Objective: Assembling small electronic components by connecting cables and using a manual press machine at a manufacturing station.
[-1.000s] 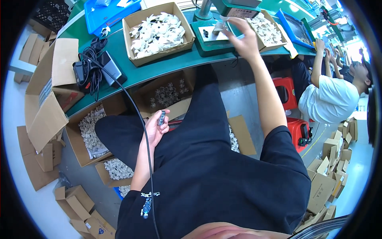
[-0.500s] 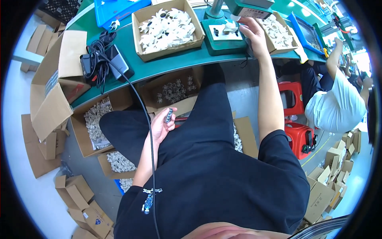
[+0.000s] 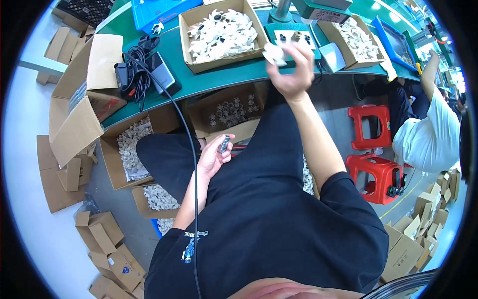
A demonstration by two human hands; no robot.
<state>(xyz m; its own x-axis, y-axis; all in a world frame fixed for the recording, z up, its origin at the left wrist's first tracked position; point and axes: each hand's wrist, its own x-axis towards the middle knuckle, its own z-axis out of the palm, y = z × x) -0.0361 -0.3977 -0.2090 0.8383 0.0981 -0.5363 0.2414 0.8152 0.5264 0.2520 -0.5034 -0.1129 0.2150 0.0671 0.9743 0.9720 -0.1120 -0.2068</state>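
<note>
My right hand (image 3: 294, 72) is raised at the table's front edge, thumb and fingers closed on a white bladed part (image 3: 274, 54) like a small impeller. Just beyond it sits the green press (image 3: 297, 26). On the press's white fixture plate (image 3: 309, 40) stands a brass-coloured post (image 3: 297, 36), with dark knobs to either side. Over my lap, my left hand (image 3: 213, 158) is closed around a short dark ribbed piece (image 3: 224, 144); a stack of small rings or one piece, I cannot tell which. Left of the press, a cardboard box (image 3: 199, 67) holds many similar white bladed parts.
Another box (image 3: 356, 65) of white parts stands right of the press. Black cables (image 3: 138, 74) lie on the table's left; one crosses my body. Boxes of small parts (image 3: 134, 149) sit below. Red stools (image 3: 371, 177) and a person in a light shirt (image 3: 430, 137) are at right.
My right hand has come from the press's right side toward me and left. The white bladed part has left the fixture and is in that hand. My left hand keeps its hold.
</note>
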